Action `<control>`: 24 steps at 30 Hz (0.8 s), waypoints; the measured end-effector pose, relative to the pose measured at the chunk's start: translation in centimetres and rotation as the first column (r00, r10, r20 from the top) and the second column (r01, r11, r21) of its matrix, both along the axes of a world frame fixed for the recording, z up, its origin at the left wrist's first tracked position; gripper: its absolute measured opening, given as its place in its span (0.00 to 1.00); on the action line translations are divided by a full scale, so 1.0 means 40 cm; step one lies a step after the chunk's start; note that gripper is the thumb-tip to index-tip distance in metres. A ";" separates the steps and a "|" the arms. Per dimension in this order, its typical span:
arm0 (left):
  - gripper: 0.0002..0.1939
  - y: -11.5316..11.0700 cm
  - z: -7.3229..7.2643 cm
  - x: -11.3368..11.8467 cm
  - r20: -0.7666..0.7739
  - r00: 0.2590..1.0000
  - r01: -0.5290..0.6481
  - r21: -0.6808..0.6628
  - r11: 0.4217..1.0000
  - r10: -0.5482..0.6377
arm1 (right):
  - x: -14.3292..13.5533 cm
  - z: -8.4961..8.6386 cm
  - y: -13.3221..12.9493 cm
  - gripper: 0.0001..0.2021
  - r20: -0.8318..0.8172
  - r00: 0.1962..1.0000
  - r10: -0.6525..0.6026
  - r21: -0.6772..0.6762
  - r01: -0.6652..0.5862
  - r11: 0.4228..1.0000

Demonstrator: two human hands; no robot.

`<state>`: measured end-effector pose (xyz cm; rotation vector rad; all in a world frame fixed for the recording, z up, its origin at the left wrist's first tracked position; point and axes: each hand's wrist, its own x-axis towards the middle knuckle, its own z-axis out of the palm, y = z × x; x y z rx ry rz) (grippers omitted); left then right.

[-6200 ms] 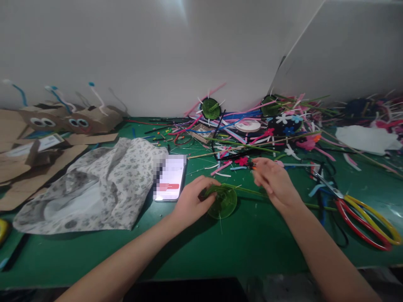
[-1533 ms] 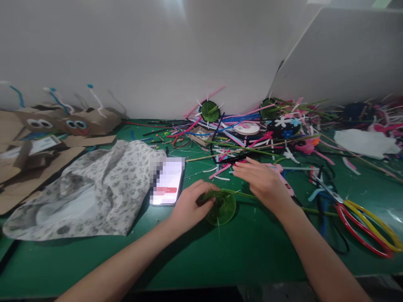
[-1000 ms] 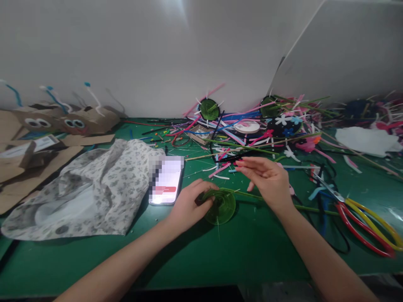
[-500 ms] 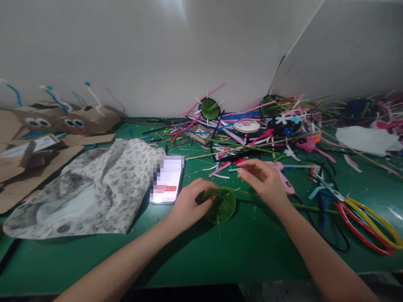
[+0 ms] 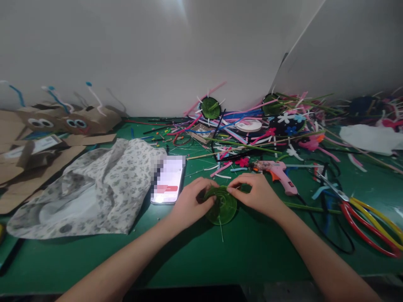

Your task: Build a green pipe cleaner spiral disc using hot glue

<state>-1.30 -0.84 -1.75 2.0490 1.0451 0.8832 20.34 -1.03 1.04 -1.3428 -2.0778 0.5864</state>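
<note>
A round green disc [image 5: 224,209], coiled from pipe cleaner on thin spokes, is held low over the table. My left hand [image 5: 193,201] pinches its left edge between thumb and fingers. At the upper right rim my right hand [image 5: 256,195] is closed in a pinch on the green pipe cleaner [image 5: 310,207], whose long tail runs out to the right beneath the hand. One pale spoke [image 5: 221,230] sticks out from the disc toward me. My fingers hide part of the rim.
Left of my hands lie a lit phone [image 5: 168,180] and a patterned cloth [image 5: 94,188]. A pink glue gun [image 5: 280,174] and red-and-yellow-handled scissors [image 5: 368,222] lie to the right. Behind are tangled pipe cleaners [image 5: 242,142], finished-looking discs [image 5: 210,108] and cardboard figures [image 5: 91,119].
My right hand has come left and down from above the table to the disc's rim and closed there. The glue gun is now uncovered. My left hand keeps its hold.
</note>
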 end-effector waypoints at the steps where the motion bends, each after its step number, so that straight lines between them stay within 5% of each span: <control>1: 0.13 -0.001 0.002 0.001 0.003 1.000 -0.002 -0.012 1.000 0.002 | -0.002 0.001 -0.001 0.03 -0.011 1.000 0.001 -0.010 -0.001 1.000; 24: 0.11 0.000 -0.004 0.001 0.025 0.999 -0.025 -0.055 0.998 0.026 | -0.002 -0.001 -0.004 0.05 -0.068 0.997 -0.033 -0.137 0.023 0.990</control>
